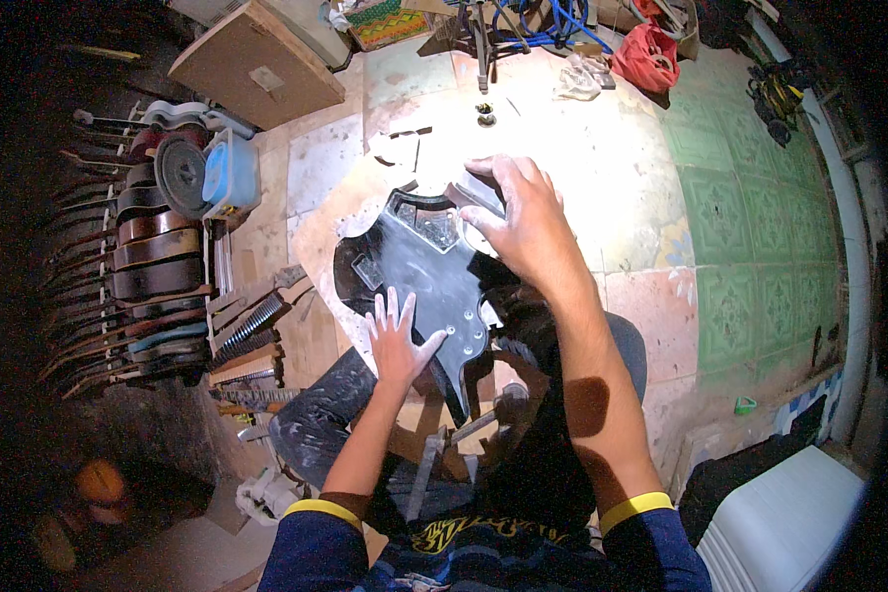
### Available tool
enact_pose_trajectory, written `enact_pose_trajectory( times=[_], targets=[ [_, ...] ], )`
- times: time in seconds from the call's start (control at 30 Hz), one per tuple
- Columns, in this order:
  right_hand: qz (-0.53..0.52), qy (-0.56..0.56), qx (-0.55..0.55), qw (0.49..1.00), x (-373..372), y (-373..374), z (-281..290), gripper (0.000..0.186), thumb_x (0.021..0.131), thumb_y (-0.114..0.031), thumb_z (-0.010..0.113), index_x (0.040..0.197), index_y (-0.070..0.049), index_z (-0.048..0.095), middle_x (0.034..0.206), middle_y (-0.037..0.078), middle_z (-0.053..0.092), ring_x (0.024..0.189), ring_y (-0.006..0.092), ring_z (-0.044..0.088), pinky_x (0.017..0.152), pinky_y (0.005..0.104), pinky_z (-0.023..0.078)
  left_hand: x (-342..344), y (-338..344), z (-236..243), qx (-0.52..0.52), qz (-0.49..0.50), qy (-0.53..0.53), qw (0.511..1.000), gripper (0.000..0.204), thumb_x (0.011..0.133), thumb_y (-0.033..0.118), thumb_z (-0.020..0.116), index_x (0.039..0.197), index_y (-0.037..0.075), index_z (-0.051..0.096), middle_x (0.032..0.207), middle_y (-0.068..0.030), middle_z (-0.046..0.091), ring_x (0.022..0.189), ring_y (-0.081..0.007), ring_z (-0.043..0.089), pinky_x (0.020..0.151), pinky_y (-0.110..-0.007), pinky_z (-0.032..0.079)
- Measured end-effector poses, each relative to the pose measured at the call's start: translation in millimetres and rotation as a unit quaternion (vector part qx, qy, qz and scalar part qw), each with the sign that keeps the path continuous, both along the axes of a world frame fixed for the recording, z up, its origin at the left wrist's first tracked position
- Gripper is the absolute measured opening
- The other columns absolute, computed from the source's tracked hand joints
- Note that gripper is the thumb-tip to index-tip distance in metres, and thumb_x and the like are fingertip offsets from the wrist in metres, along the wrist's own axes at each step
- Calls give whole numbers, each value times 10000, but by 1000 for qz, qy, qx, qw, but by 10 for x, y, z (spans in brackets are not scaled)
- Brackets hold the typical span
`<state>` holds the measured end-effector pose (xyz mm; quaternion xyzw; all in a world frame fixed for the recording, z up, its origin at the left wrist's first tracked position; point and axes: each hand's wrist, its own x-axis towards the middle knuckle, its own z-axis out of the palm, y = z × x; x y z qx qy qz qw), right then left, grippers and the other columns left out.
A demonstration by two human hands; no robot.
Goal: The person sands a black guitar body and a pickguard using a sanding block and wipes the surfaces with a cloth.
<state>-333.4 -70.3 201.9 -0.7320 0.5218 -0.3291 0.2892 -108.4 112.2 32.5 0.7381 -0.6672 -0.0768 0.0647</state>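
Observation:
A black electric guitar body (409,261), pale with dust, lies on a light board (315,259) in front of me, with cavities and several holes in its face. My left hand (398,340) rests on its lower left part, fingers spread open. At the body's upper right, my right hand (523,222) has thumb and fingers closed round a grey rectangular block (476,191), held at the body's edge. Part of that block is hidden by my fingers.
Guitars (153,281) line the left, by a blue container (230,173), with saws and rasps (255,326) nearer. A wooden panel (222,69) leans at upper left. Blue hoses (553,25), a red bag (644,59) and dark cables (779,94) lie beyond. White sheets (770,513) are at lower right.

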Motion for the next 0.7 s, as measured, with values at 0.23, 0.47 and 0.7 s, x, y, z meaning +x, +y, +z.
enact_pose_trajectory(
  times=[0.23,0.47,0.7],
  targets=[
    [1,-2,5,1000,-8,13,-3,504,809,-204,813,1275,-189,622,1223,144,583,1174,376,553,998,523,436,-54,-28,20,1,22,29,999,908,808,625,727,1521,125,469,1629,-234,306,1501,-452,262,1189,-641,194],
    [0,-7,-5,1000,-19,15,-12,507,805,-197,816,1275,-186,624,1236,141,585,1180,371,551,1005,524,434,-13,-125,-11,-1,6,-11,1000,946,813,648,708,1548,118,432,1627,-245,306,1490,-471,275,1191,-643,187],
    [6,-4,6,1000,20,0,11,504,806,-204,817,1274,-187,628,1226,143,590,1173,376,553,1007,511,436,-59,-257,-31,7,12,7,1000,978,821,619,716,1583,122,358,1658,-236,231,1514,-468,218,1203,-645,169]
  ],
)
